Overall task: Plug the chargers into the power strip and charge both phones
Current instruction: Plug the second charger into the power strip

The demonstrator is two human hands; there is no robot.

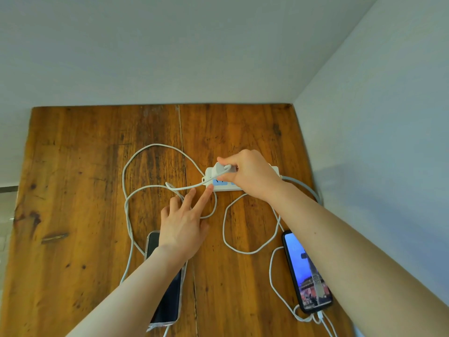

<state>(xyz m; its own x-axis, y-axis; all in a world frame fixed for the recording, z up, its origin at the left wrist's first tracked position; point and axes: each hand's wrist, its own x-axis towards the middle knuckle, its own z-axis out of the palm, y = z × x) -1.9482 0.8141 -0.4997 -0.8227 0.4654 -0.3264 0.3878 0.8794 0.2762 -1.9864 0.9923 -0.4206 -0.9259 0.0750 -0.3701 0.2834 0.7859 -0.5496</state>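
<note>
A white power strip [226, 187] with blue sockets lies mid-table. My right hand [252, 176] pinches a white charger plug [220, 169] right over the strip's left end. My left hand [184, 224] is flat, its index and middle fingertips pressing the strip's near left corner. A dark-screened phone [167, 295] lies under my left forearm, its white cable [136, 171] looping across the table to the charger. A second phone [307, 273] with a lit screen lies at the right, a white cable [247, 249] plugged into its near end.
The wooden table [85, 190] is pushed into a corner, with grey walls behind and to the right. The power strip's thick cord [308, 188] runs off to the right wall. Loose cable loops cover the table's middle.
</note>
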